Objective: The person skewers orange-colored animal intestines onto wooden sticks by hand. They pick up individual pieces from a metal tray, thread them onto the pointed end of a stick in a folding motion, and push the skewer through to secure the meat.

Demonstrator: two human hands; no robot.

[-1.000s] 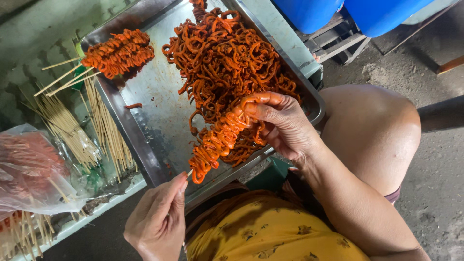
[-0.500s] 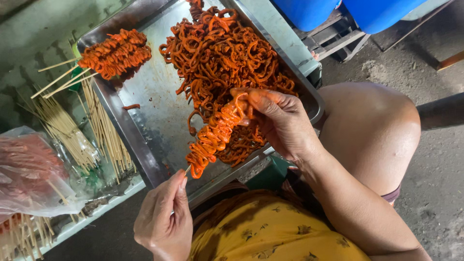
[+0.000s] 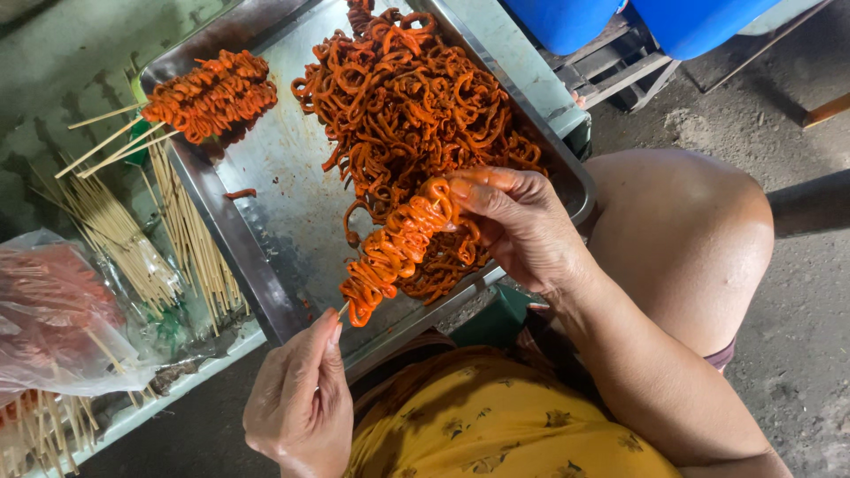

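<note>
In the head view, the right hand (image 3: 518,226) sits at the centre of the frame, its fingers curled shut around the upper end of a loaded skewer (image 3: 398,248), pressing the orange coils against the thumb. The left hand (image 3: 301,403), at the lower centre-left, is closed with thumb and fingertips pinched on the bare stick end that pokes out just below the lowest coil. The skewer slants from the centre down toward the lower left, held above the near edge of the metal tray (image 3: 283,204). It looks light, but the marinated strips are soft, floppy and likely greasy, so they would slide along the thin stiff stick; the dry stick end seems the safest place to grip, with the other hand only steadying the coils. Behind it, a tangled heap of loose strips (image 3: 407,97) fills the upper middle of the tray, glossy and curled. Finished skewers (image 3: 208,93) lie in the tray's upper left corner. Bare bamboo sticks (image 3: 190,235) lie in a bundle left of the tray, beside a crumpled clear plastic bag (image 3: 53,319) at the left edge.
</note>
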